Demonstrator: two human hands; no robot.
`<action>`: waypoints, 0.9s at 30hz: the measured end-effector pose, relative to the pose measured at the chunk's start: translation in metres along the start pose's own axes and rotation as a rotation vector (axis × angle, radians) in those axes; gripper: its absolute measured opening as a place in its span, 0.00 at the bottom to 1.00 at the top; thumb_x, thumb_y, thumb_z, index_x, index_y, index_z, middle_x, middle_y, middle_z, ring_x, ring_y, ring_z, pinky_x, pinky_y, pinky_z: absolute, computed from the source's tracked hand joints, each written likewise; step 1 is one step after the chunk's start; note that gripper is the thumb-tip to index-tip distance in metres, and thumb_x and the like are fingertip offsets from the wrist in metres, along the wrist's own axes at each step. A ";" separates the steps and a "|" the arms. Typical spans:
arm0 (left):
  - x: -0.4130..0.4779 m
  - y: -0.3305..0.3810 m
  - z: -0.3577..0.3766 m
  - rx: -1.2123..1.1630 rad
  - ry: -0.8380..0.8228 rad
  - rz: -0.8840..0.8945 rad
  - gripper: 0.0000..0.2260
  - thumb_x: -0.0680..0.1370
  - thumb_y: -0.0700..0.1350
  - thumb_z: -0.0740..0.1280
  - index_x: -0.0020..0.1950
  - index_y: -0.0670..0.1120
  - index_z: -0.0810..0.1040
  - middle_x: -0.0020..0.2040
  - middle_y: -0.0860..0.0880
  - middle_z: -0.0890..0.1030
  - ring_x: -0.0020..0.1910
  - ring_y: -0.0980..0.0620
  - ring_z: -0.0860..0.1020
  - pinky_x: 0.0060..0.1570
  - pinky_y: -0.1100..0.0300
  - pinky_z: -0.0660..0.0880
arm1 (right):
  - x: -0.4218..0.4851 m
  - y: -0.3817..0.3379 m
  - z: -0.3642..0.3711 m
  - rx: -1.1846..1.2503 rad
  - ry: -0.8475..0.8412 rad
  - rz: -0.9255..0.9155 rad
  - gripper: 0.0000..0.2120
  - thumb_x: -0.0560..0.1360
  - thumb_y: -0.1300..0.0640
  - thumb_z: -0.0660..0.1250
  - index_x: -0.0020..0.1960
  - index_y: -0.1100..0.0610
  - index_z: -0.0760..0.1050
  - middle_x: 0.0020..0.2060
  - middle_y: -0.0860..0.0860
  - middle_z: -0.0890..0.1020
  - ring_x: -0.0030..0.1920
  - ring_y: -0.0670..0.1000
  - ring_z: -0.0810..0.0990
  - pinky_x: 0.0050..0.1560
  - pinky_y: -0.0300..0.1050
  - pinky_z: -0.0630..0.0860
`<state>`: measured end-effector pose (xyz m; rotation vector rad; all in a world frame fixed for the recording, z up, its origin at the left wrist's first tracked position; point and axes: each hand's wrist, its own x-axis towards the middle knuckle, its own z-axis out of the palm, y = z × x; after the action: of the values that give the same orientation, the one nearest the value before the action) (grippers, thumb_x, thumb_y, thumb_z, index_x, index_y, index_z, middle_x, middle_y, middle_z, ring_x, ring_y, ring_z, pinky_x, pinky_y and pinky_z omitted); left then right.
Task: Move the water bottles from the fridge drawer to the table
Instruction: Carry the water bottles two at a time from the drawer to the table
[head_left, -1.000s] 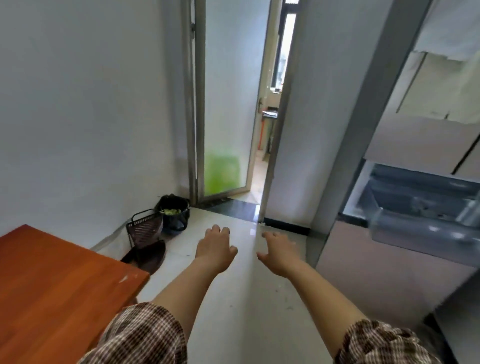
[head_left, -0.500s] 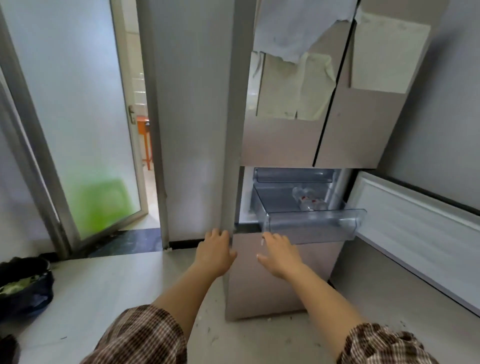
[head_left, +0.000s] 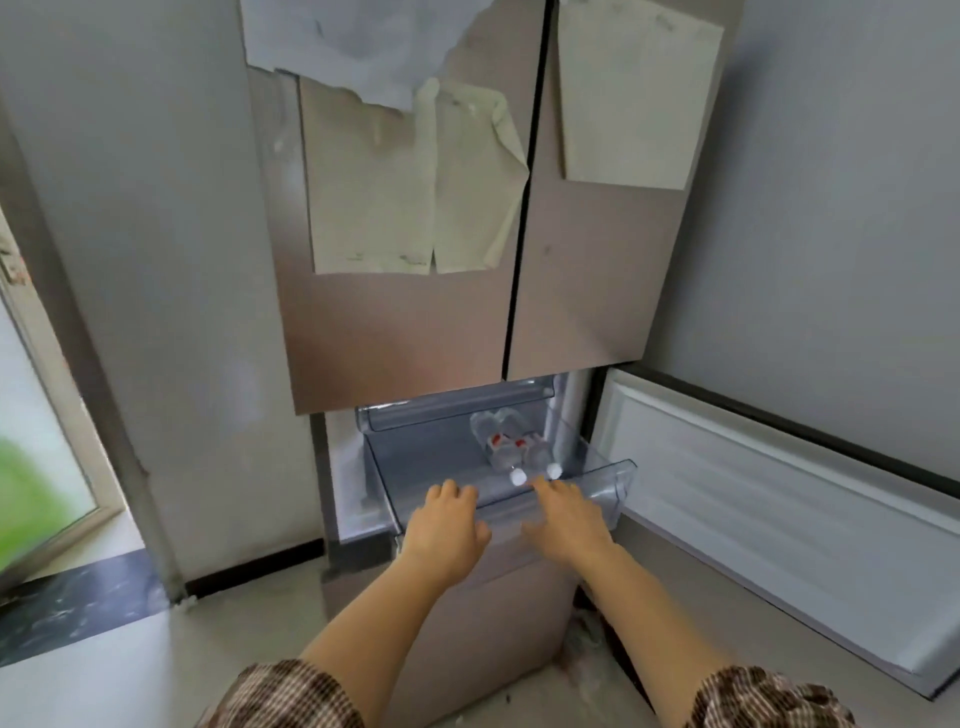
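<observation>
Since the earlier frames the view has swung away from the doorway and closed in on the fridge, and both hands have come up from in front of the lower panel to the pulled-out drawer. The left hand now lies palm down over the drawer's front edge at about 6 o'clock in the view, fingers spread and loose, gripping nothing. The right hand reaches forward just beside it toward 5 o'clock, also open with fingers extended; its fingertips are close to the white caps of the bottles, though whether they touch one is unclear.

Two clear water bottles with red labels lie on their sides in the drawer's right half, side by side, caps pointing toward the person. They sit at roughly 12 o'clock from the right hand.

The clear drawer juts out below the fridge's two closed upper doors, which carry pale sheets of paper. At 3 o'clock an open fridge door swings out to the right, its white inner lining showing. Plaid sleeves cover both upper arms at the bottom edge. A glass door stands at 9 o'clock.
</observation>
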<state>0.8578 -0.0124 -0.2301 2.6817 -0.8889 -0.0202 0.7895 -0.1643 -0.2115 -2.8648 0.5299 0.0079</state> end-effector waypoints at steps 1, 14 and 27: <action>0.016 0.006 0.006 -0.006 -0.008 0.001 0.19 0.78 0.51 0.60 0.67 0.46 0.68 0.65 0.45 0.70 0.65 0.44 0.66 0.58 0.50 0.71 | 0.015 0.011 -0.001 0.005 -0.002 0.002 0.25 0.76 0.48 0.63 0.71 0.53 0.62 0.66 0.55 0.71 0.66 0.57 0.68 0.61 0.55 0.68; 0.224 0.054 0.108 -0.093 -0.245 -0.280 0.22 0.77 0.48 0.61 0.71 0.46 0.65 0.68 0.44 0.69 0.66 0.45 0.68 0.65 0.52 0.68 | 0.234 0.141 0.033 -0.074 -0.317 -0.114 0.22 0.78 0.56 0.62 0.71 0.56 0.63 0.63 0.60 0.74 0.61 0.59 0.74 0.58 0.49 0.73; 0.297 0.046 0.169 -0.039 -0.461 -0.327 0.24 0.78 0.48 0.61 0.74 0.50 0.61 0.72 0.42 0.66 0.68 0.41 0.68 0.66 0.50 0.68 | 0.329 0.161 0.086 -0.039 -0.532 -0.078 0.20 0.77 0.59 0.62 0.68 0.60 0.68 0.65 0.61 0.73 0.64 0.60 0.73 0.60 0.50 0.70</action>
<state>1.0526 -0.2698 -0.3516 2.7994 -0.5413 -0.7439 1.0430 -0.4071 -0.3457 -2.7472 0.3085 0.7478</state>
